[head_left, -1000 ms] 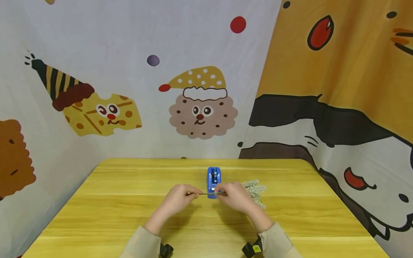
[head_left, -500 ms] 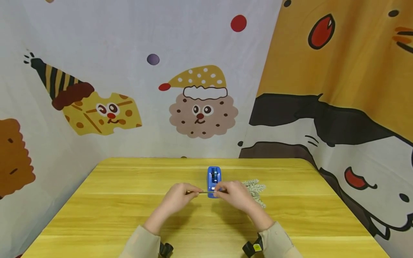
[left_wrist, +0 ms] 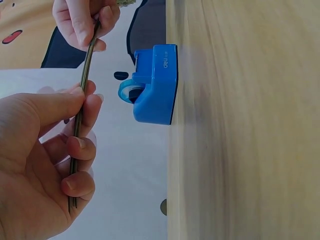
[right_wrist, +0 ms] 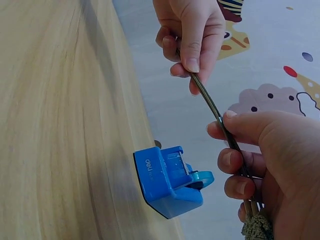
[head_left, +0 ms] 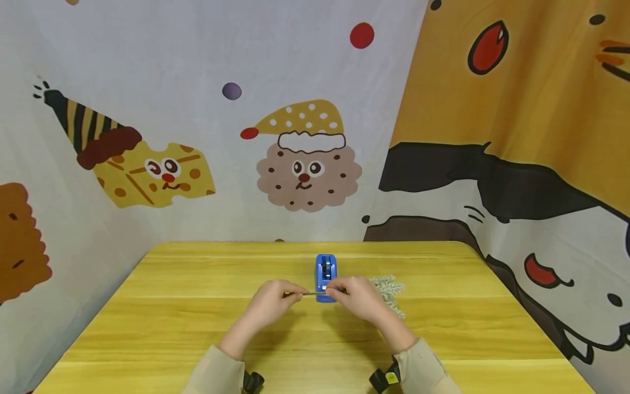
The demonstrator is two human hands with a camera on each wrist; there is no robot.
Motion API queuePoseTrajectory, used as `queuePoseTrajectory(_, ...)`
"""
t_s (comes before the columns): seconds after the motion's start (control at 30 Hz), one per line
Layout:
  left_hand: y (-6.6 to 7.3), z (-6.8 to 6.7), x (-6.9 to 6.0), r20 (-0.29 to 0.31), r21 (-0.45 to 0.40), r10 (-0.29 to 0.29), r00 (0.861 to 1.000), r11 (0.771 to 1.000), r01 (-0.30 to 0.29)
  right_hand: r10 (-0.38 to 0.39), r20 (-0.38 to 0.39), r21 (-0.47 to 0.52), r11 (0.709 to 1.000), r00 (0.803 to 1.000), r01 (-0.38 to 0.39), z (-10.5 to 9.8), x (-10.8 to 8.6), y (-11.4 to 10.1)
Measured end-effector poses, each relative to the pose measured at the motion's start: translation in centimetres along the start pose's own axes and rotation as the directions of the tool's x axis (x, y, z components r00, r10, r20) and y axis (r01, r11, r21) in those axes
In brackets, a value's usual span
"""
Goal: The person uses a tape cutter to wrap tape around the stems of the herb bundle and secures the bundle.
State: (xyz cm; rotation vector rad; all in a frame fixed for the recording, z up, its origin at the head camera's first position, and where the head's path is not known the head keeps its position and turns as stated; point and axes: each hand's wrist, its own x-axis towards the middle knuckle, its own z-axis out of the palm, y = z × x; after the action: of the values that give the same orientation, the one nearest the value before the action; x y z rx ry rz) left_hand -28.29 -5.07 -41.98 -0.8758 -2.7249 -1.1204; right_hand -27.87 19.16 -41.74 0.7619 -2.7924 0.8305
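A thin bundle of dark green stems (left_wrist: 86,70) runs between both hands, above the table. At its right end sit pale, grainy, wheat-like flower heads (head_left: 389,290), partly hidden behind the right hand. My left hand (head_left: 273,302) grips the lower stems, thumb against forefinger, with the other fingers curled round them in the left wrist view. My right hand (head_left: 359,298) pinches the bundle nearer the heads. A small shiny patch shows on the stems by the right thumb in the right wrist view. Just beyond the hands stands a blue tape dispenser (head_left: 326,268) with a roll in it.
The wooden table (head_left: 197,339) reaches back to a white cloth wall (head_left: 197,54) printed with cartoon figures. Dark wrist cameras (head_left: 254,382) sit below both sleeves.
The right hand's fingers shift slightly on the stems, and the bit of stem seen past them is covered now. The left hand keeps its grip; the dispenser stays put.
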Motion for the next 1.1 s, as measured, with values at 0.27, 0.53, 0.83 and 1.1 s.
queuePoseTrajectory(0.27,-0.17,0.17,0.09,-0.005,0.018,0.002,1.0,1.0,-0.002,0.033,-0.049,-0.038,0.999,0.998,-0.035,0.25,0.19,-0.19)
queuePoseTrajectory(0.53,-0.3,0.25,-0.01,0.005,0.0,-0.021,1.0,1.0,0.021,-0.029,-0.057,-0.068,0.997,0.998,0.025,0.2,0.11,-0.16)
queuePoseTrajectory(0.83,-0.3,0.11,0.01,-0.002,-0.036,-0.027,1.0,0.999,0.027,-0.013,-0.038,-0.08,0.997,0.999,0.01,0.29,0.23,-0.18)
queuePoseTrajectory(1.1,-0.15,-0.08,0.09,0.004,-0.046,-0.022,1.0,0.999,0.022,0.013,-0.075,-0.141,0.99,0.997,-0.024,0.47,0.25,-0.53)
